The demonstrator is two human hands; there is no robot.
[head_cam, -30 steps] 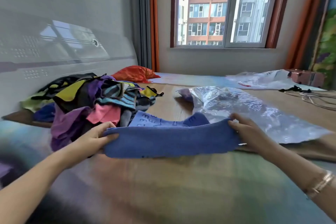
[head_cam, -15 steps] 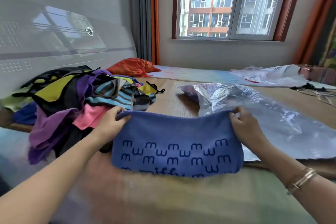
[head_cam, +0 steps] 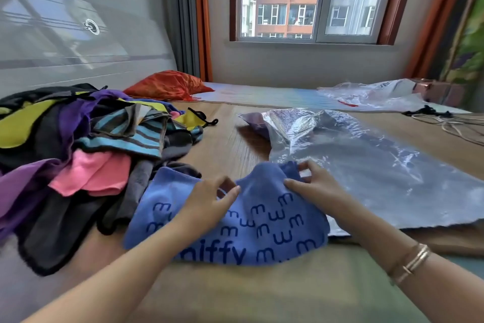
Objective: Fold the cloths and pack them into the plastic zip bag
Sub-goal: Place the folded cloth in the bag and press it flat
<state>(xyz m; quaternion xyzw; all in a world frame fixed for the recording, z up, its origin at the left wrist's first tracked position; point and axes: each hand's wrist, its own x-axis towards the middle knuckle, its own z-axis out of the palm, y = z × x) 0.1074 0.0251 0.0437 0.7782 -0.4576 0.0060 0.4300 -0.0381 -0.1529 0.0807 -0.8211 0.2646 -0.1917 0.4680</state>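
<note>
Blue terry cloth (head_cam: 262,220), held wide a moment ago, now bunches as left hand (head_cam: 209,199) and right hand (head_cam: 314,183) pinch its top edge together beside the clear plastic zip bag (head_cam: 366,165): second fold under way.

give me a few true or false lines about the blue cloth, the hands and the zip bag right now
1. Both hands are on the blue cloth. True: the left hand and right hand both touch it near its far edge.
2. The plastic zip bag lies to the left of the blue cloth. False: it lies to the right.
3. The blue cloth is already inside the bag. False: it lies outside the bag, on the bed surface.
4. A pile of mixed cloths sits to the left of the blue cloth. True.
5. The right wrist wears a bracelet. True.
</note>
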